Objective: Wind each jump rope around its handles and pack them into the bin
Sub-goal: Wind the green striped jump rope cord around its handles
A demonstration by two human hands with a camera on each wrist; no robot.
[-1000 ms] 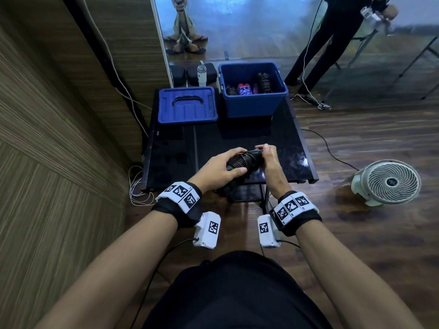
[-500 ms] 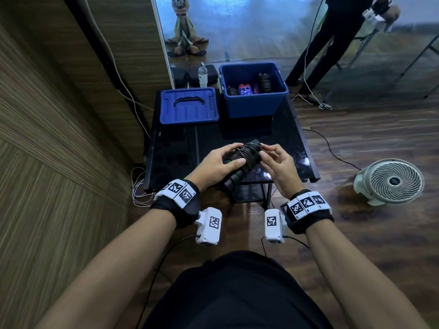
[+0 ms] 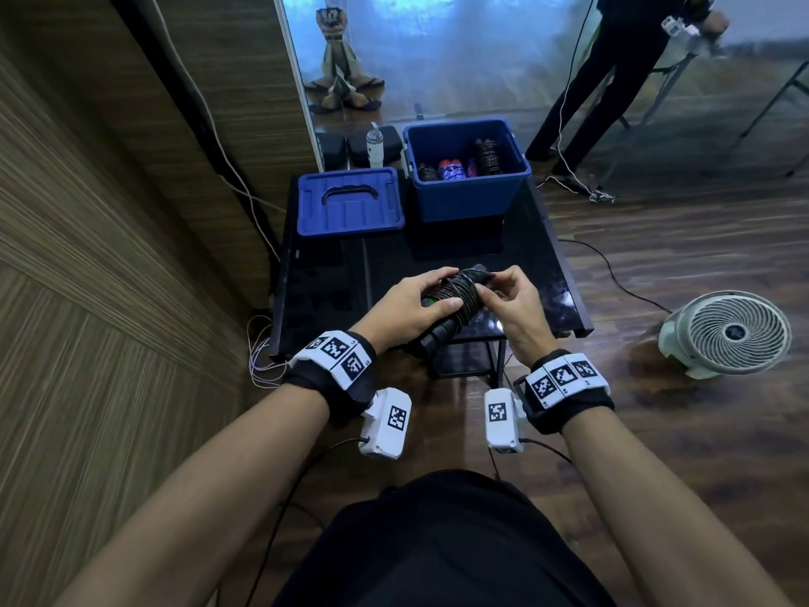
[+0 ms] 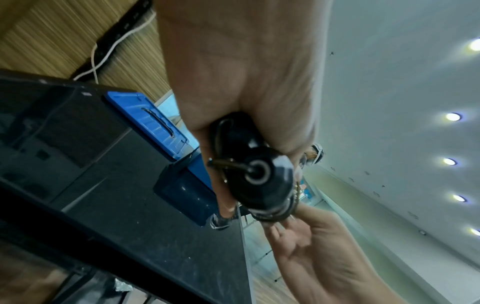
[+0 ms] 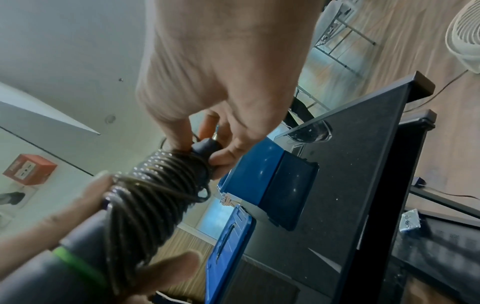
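Head view: the left hand [image 3: 405, 306] is wrapped around a jump rope [image 3: 455, 295] whose dark cord is coiled round its black handles, thumb lying over the coils, fingers curled behind. The right hand [image 3: 510, 302] meets the bundle's far end, its fingertips pinching at the last turns of cord near the handle tip. Much of the bundle is covered by both hands; only the coiled middle and the lower handle ends with a green ring show. Where the loose end of the cord runs cannot be made out.

In the left wrist view the palm fills the upper frame and the handle butt [image 4: 259, 170] looks straight at the lens, blurred. In the right wrist view the coils [image 5: 155, 189] are clear, while the fingers [image 5: 226, 158] closing on the tip are smeared.

Beyond the hands, on the black table [image 3: 538, 273], stands the open blue bin [image 3: 470, 194] with several wound ropes already lying inside, partly hidden by its near wall. Beside it, ahead of the left hand, lies the blue lid [image 3: 350, 201], flat, handle up. A white fan [image 3: 729, 332] stands on the floor out past the right hand. A standing person's legs [image 3: 599, 94] show behind the bin, cut off at the top edge.
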